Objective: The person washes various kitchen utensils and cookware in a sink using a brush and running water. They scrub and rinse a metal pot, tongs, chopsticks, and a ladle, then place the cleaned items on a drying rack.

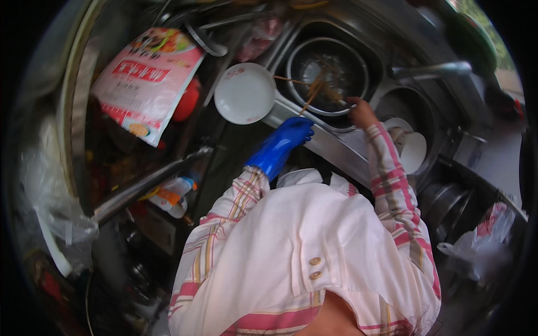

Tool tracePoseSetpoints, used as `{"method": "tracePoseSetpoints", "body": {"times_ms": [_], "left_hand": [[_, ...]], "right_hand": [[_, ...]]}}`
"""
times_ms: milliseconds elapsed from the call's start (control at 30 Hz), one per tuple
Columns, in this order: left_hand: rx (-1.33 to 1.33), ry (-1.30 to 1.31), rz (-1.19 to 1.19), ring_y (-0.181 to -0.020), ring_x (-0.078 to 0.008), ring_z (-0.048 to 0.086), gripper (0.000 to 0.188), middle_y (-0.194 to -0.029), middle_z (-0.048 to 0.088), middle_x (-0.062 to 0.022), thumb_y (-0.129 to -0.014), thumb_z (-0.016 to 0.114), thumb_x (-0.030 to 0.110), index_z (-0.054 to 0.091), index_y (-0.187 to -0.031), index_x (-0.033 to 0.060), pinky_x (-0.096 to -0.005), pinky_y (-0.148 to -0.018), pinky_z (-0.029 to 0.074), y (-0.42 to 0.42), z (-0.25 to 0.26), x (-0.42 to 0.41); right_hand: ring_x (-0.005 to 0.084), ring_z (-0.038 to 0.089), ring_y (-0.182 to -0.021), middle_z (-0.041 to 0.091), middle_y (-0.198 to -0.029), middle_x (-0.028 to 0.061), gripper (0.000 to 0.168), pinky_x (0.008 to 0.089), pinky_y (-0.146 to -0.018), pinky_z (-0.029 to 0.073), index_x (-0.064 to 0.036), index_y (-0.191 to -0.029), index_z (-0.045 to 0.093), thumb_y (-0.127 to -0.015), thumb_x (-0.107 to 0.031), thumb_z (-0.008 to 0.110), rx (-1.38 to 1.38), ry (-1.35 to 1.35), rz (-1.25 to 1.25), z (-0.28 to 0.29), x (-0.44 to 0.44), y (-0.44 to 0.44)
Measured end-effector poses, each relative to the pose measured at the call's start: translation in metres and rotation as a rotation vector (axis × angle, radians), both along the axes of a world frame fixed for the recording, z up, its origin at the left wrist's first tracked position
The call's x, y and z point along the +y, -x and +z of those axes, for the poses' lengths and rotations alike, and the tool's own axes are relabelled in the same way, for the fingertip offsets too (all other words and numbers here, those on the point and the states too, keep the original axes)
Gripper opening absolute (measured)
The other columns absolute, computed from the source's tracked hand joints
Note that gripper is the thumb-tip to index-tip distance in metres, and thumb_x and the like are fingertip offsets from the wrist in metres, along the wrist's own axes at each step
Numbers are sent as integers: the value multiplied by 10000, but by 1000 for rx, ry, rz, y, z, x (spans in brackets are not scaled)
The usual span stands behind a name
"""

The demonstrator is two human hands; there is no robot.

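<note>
My left hand (292,132) wears a blue rubber glove, its fingers curled at the front edge of the sink. One wooden chopstick (309,101) reaches down to the glove; whether the fingers grip it is unclear. Several more sticks lie together in a round metal basin (366,80), with water glinting inside. The basin sits in the left bowl of a steel sink (336,147). At the basin's near right rim, my bare right hand (362,112) closes its fingers on the edge. Another stick (290,79) crosses the left rim towards a white plate (244,93).
White bowls (412,153) stand in the right sink bowl, below a metal faucet (433,70). On the left counter lie a pink printed food bag (145,84) and a ladle (206,42). Clear plastic bags (63,210) are at far left. A plastic bag (483,243) hangs at lower right.
</note>
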State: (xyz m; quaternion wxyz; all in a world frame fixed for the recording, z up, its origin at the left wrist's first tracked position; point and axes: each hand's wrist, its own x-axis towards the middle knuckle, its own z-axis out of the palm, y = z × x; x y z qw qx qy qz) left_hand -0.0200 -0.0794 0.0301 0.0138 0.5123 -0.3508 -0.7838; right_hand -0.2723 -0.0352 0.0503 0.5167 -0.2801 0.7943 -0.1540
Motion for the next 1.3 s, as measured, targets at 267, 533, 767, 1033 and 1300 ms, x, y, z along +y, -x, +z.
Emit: {"method": "tracePoseSetpoints", "body": {"times_ms": [267, 533, 767, 1033, 1300], "left_hand": [[-82, 215, 42, -684, -181, 638, 288, -819, 683, -103, -847, 580, 261, 672, -980, 22, -309, -622, 521, -8, 6, 9], [-125, 319, 283, -650, -176, 641, 218, -777, 685, -91, -803, 560, 167, 696, -897, 24, -311, -586, 516, -43, 11, 37], [-90, 133, 524, -718, -202, 651, 216, -865, 676, -97, -854, 607, 233, 641, -1024, 105, -364, -600, 537, -126, -7, 92], [99, 339, 876, -852, -224, 641, 287, -988, 648, -116, -896, 594, 255, 576, -1132, 93, -367, -720, 523, -165, 83, 170], [-312, 297, 1020, -782, -195, 642, 252, -929, 673, -104, -900, 561, 255, 604, -1079, 83, -321, -684, 511, -280, 59, 171]], "right_hand": [[47, 419, -527, 567, -698, -13, 233, 236, -475, 353, -9, -1080, 654, -896, -63, 521, -131, 289, -67, -64, 2, 89], [424, 612, -895, 639, -937, 250, 254, 482, -749, 499, -9, -924, 669, -856, -143, 463, 726, 126, 877, -163, -52, 104], [412, 616, -890, 647, -921, 236, 268, 482, -738, 497, -31, -906, 673, -872, -195, 464, 658, 397, 1253, -157, -84, 40], [384, 650, -915, 670, -931, 226, 276, 463, -750, 525, -17, -883, 691, -893, -187, 473, 831, 49, 927, -119, -80, 33], [364, 647, -897, 658, -961, 226, 272, 452, -758, 518, -41, -1005, 669, -883, -175, 466, 612, 569, 634, -159, -62, 71]]}}
